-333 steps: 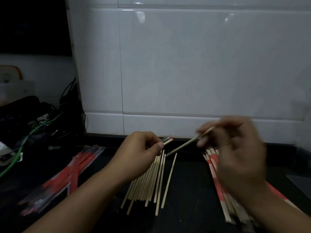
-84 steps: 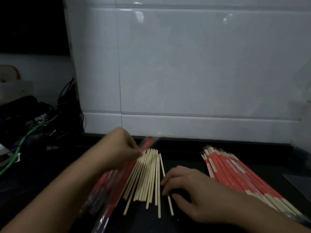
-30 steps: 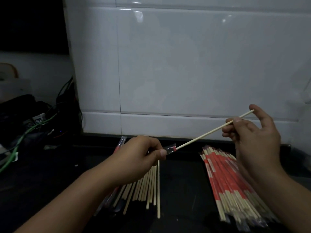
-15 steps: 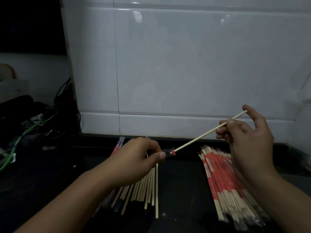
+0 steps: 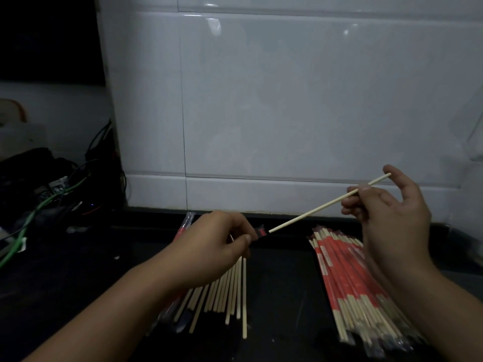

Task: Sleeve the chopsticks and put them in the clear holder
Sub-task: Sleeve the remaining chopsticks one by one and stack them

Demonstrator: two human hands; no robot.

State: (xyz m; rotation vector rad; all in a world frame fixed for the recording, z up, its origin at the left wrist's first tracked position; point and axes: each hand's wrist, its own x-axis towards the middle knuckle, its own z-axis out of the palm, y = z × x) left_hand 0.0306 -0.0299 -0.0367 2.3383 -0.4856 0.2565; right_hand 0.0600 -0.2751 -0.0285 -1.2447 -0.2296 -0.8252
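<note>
My left hand pinches the mouth of a clear sleeve with a red band, held above the dark counter. My right hand pinches a bare pale chopstick near its far end; the stick slants down to the left and its tip sits in the sleeve's mouth. Under my left hand lies a fan of several bare chopsticks. A stack of sleeved chopsticks with red wrappers lies at the right. No clear holder is visible.
A bundle of red-and-clear sleeves lies partly hidden under my left arm. Tangled cables, one green, and dark gear sit at the left. A white tiled wall rises right behind the black counter.
Compared with a second ago, both hands hold almost the same pose, with the chopstick tip at the sleeve's mouth. Earlier, my right hand picked the stick from the fan while my left handled sleeves.
</note>
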